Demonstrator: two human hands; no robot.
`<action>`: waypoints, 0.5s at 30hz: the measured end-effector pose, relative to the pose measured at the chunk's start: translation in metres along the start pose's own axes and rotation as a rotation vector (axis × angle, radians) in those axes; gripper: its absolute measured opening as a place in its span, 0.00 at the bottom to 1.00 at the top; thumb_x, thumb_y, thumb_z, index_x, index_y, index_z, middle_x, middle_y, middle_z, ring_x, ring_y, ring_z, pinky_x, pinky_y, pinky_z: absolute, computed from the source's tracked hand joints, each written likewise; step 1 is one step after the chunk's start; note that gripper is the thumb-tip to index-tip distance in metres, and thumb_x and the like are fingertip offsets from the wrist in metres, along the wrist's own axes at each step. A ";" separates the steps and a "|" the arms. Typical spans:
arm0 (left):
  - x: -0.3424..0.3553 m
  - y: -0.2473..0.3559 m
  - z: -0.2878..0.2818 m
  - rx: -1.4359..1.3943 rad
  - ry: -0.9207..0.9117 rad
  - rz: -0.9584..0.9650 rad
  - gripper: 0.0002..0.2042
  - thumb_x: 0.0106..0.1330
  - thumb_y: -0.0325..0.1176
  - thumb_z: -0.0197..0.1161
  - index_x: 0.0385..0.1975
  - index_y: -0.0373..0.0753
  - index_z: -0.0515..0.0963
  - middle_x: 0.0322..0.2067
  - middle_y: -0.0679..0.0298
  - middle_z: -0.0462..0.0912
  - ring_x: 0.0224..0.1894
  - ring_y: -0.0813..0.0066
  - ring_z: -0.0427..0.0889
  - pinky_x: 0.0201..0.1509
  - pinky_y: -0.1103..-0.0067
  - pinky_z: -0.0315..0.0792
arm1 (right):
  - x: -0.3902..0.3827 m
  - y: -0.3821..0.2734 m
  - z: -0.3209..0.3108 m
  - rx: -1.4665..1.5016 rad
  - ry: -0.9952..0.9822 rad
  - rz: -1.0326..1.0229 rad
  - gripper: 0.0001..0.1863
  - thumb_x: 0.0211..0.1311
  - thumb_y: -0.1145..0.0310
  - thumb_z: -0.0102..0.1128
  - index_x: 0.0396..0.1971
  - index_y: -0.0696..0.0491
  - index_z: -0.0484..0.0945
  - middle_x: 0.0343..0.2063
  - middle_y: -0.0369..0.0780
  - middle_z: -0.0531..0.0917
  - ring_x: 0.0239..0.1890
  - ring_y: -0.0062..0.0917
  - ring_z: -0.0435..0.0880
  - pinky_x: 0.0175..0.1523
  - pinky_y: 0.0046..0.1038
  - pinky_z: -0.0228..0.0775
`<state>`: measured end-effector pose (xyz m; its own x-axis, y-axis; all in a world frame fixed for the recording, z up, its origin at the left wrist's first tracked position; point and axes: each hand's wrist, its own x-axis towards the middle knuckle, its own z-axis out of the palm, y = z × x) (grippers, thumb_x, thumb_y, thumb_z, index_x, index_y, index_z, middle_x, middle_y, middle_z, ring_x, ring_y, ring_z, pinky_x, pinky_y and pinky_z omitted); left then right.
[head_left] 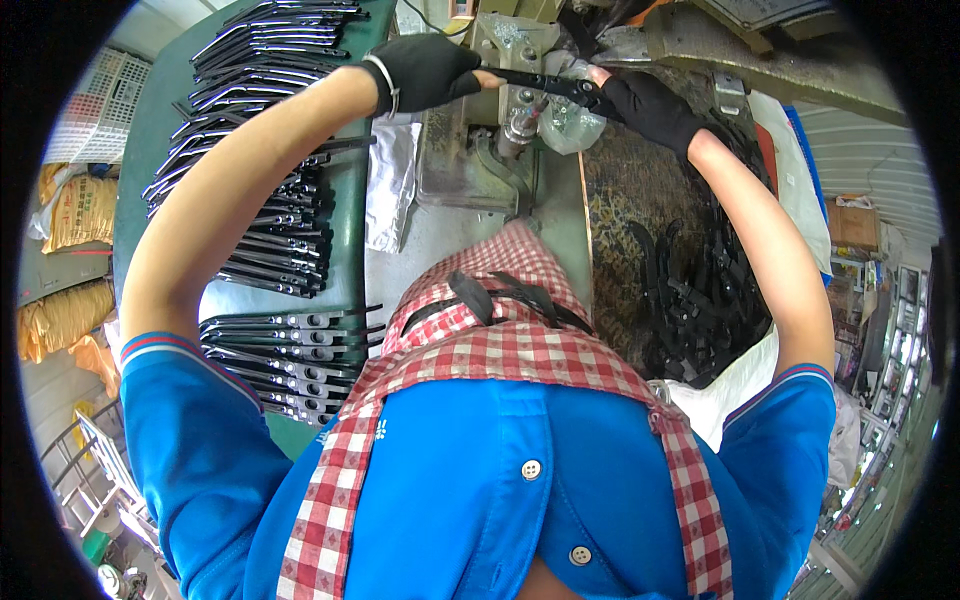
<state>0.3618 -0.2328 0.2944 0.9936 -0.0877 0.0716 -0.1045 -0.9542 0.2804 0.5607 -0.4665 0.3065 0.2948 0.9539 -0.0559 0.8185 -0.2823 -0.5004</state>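
A long black metal part that looks like a wiper arm (545,85) spans the gap between my two hands, over a bench machine. My left hand (430,75), in a black fingerless glove, is closed around its left end. At the right end, my right hand (650,108), gloved the same way, grips it near the joint. Just below the arm stands the machine's round metal post (520,125). Beside the post, a clear plastic bag (573,128) holds small shiny pieces, too small to make out.
Rows of similar black arms (290,235) lie on the green table (345,200) at left. A silver-white packet (392,185) lies next to the machine base (460,175). Loose black parts (700,300) are heaped on the worn board (620,200) at right.
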 end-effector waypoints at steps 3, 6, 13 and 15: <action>0.010 -0.006 -0.011 0.022 -0.083 0.026 0.27 0.68 0.56 0.46 0.32 0.35 0.79 0.22 0.47 0.79 0.29 0.48 0.80 0.36 0.63 0.72 | -0.005 -0.007 0.007 -0.009 0.037 0.120 0.29 0.68 0.45 0.43 0.38 0.60 0.78 0.25 0.52 0.80 0.29 0.38 0.81 0.36 0.35 0.66; 0.009 0.000 -0.017 0.104 -0.050 0.027 0.25 0.69 0.55 0.46 0.33 0.37 0.79 0.24 0.47 0.79 0.29 0.47 0.80 0.36 0.62 0.72 | -0.010 -0.012 0.008 0.060 0.129 0.011 0.33 0.67 0.43 0.44 0.22 0.63 0.74 0.13 0.49 0.68 0.18 0.30 0.65 0.32 0.32 0.61; 0.004 0.002 -0.004 0.218 0.055 0.010 0.23 0.68 0.55 0.47 0.36 0.39 0.77 0.24 0.50 0.79 0.30 0.48 0.80 0.35 0.61 0.73 | -0.018 -0.016 0.024 -0.126 0.352 0.058 0.32 0.66 0.43 0.43 0.24 0.61 0.77 0.17 0.54 0.74 0.25 0.46 0.78 0.32 0.40 0.65; 0.007 0.005 -0.006 0.220 0.037 0.017 0.21 0.67 0.54 0.49 0.36 0.40 0.77 0.24 0.50 0.80 0.31 0.49 0.80 0.35 0.61 0.73 | -0.018 -0.011 0.020 -0.116 0.246 0.130 0.34 0.65 0.41 0.41 0.26 0.61 0.78 0.21 0.55 0.76 0.28 0.50 0.77 0.34 0.40 0.66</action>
<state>0.3681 -0.2369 0.3017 0.9890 -0.0982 0.1107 -0.1056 -0.9924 0.0631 0.5366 -0.4790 0.2961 0.4997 0.8597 0.1056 0.8128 -0.4233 -0.4003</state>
